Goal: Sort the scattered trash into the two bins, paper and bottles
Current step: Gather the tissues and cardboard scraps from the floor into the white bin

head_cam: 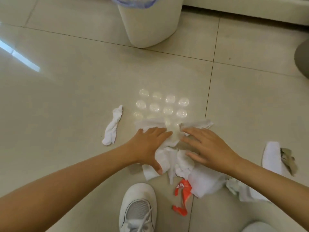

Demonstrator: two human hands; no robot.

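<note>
The white bin (148, 22) stands at the far edge of the view, its top cut off so only the wall and a strip of bluish liner show; 1 bin is all that can be seen. At the right edge a grey rounded shape (302, 61) is cropped too far to name. On the tiled floor (66, 91) a clear plastic blister sheet (162, 106) with rows of domes is hard to make out against the pale tile, and its near edge disappears under the tissue pile (168, 158).

Both forearms reach forward and down. The left hand (150, 143) lies flat on the left part of the crumpled white tissues, fingers straight and together, thumb spread toward the person. The right hand (205, 146) is spread wide with fingers extended over the right part of the pile, fingertips at a torn tissue edge (whether they press it or just hover, I cannot tell). Neither hand grips anything.

A twisted tissue (112, 126) lies apart to the left. An orange wrapper scrap (182, 196) pokes out from under the pile near the white sneaker (138, 208). More white paper (270, 156) with a brownish scrap (288, 160) lies at the right, partly behind the right forearm.
</note>
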